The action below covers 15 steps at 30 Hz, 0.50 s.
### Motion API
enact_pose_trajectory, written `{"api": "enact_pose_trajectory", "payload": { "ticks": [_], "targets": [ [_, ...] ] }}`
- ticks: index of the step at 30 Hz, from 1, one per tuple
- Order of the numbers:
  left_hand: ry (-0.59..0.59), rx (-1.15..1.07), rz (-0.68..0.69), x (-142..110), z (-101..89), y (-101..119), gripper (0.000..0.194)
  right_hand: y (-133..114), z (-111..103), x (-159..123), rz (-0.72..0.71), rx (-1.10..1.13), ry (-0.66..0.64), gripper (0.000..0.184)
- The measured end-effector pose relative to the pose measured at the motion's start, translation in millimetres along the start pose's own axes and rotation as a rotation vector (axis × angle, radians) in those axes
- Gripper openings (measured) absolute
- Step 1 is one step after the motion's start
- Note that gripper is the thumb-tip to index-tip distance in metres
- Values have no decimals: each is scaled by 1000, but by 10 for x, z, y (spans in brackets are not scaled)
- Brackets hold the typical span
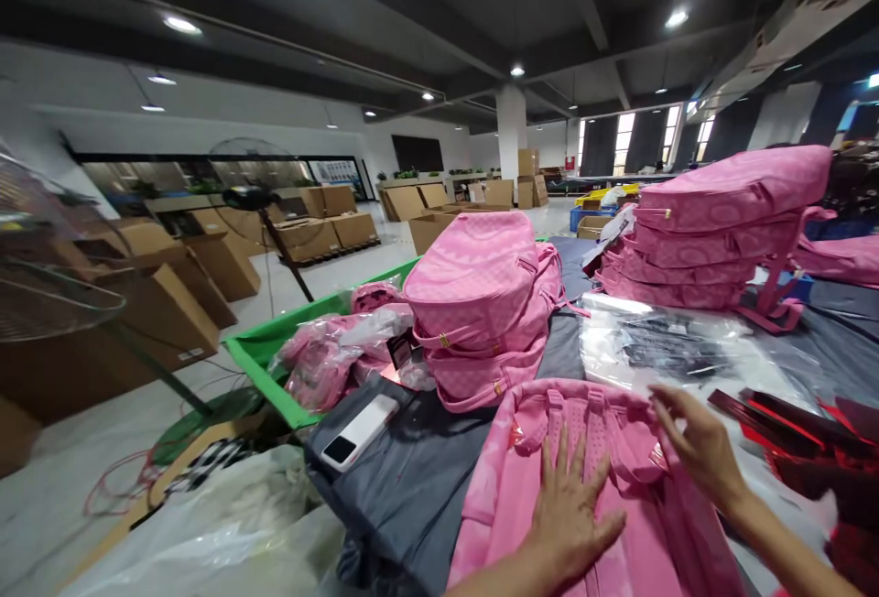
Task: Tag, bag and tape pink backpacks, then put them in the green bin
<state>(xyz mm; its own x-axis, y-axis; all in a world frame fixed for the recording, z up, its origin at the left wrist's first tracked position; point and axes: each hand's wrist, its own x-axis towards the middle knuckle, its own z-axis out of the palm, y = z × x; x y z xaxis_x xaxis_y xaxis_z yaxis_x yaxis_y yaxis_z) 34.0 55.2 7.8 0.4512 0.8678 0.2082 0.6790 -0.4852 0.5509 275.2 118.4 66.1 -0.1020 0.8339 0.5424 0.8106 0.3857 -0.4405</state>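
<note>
A pink backpack (638,524) lies in front of me, its padded back panel and shoulder straps facing up. My left hand (573,515) rests flat on that panel with the fingers spread. At the upper right edge of the backpack, my right hand (704,450) has its thumb and forefinger brought together on the rim. Small reddish tags show near both sides of the straps. Just beyond stands a pile of pink backpacks (481,304), and a taller stack of pink backpacks (714,231) sits farther right.
Clear plastic bags (687,350) and dark red-edged pieces (783,432) lie at right. A white phone-like device (361,432) is on the dark table cover (412,487). Left of it, a green bin (267,359) holds wrapped pink items. A fan (254,199) and cardboard boxes (165,313) stand beyond.
</note>
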Motion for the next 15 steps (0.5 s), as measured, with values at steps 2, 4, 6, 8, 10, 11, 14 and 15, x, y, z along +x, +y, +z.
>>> {"api": "enact_pose_trajectory", "payload": {
  "ticks": [2, 4, 6, 8, 10, 11, 14, 15],
  "targets": [
    [-16, -30, -25, -2, -7, -15, 68, 228, 89, 558, 62, -15, -55, 35],
    [-35, -58, -35, 20, -4, -38, 69, 414, 358, 982, 115, -43, -162, 30],
    [-45, -80, -35, 43, 12, -68, 72, 556, 681, 1213, 185, -98, -271, 30],
    [-55, -95, -33, 59, 29, -98, 76, 686, 916, 1301, 265, -166, -362, 35],
    [-49, -104, -30, 69, 35, -116, 79, 837, 980, 1344, 330, -223, -415, 36],
    [-44, -107, -26, 73, 33, -120, 80, 921, 944, 1372, 351, -242, -420, 35],
    [-40, -111, -17, 87, 24, -120, 80, 1160, 637, 1507, 367, -255, -350, 36],
    [-38, -106, -12, 92, 26, -121, 80, 1214, 497, 1561, 350, -239, -306, 37]
  ]
}}
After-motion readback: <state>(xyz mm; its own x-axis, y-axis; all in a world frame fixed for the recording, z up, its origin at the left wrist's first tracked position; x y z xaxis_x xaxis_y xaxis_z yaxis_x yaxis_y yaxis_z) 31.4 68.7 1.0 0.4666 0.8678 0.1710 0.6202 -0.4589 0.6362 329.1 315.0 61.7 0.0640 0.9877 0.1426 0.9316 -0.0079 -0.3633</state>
